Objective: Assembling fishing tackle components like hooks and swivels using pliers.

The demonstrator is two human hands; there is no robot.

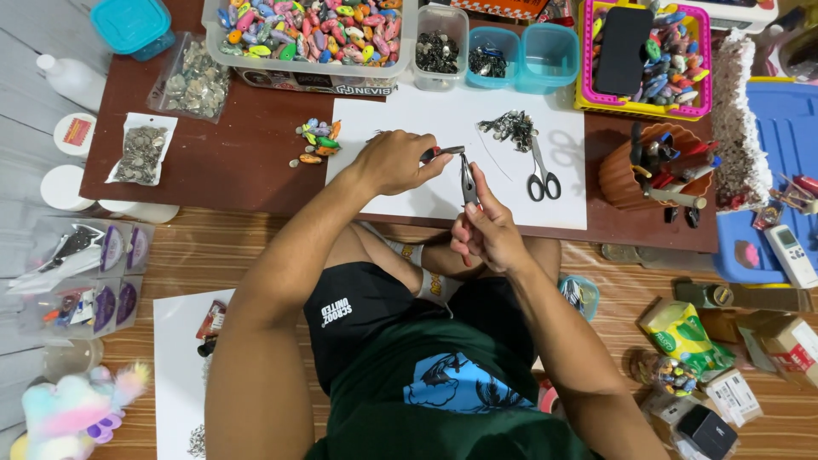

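While the teal lidded box (130,23) and the bags of small metal pieces (192,81) sit off at the far left of the low brown table (247,162), the action is further in. Past a little heap of colourful beads (317,141) comes the left hand (394,160), clenched around red-handled pliers (441,153) whose tips point right, over the white sheet (426,115). Whatever sits at those tips is too small to make out, perhaps a tiny ring or wire.

Right beside it, the right hand (487,230) grips a second pair of pliers (468,181), nose up, tips nearly meeting the first pair just above the sheet's middle. Both hands closed tight on their tools.

I'd judge the pliers stiff, light steel, best held well back on the coated handles for leverage; anything pinched between the tips would be tiny, springy and easy to drop.

Further right: a dark clump of metal findings (509,126), scissors (542,177) lying flat on the sheet, then a ribbed brown pot (618,175) of tools, and a pink basket (700,60) holding beads and a dark phone (622,49).
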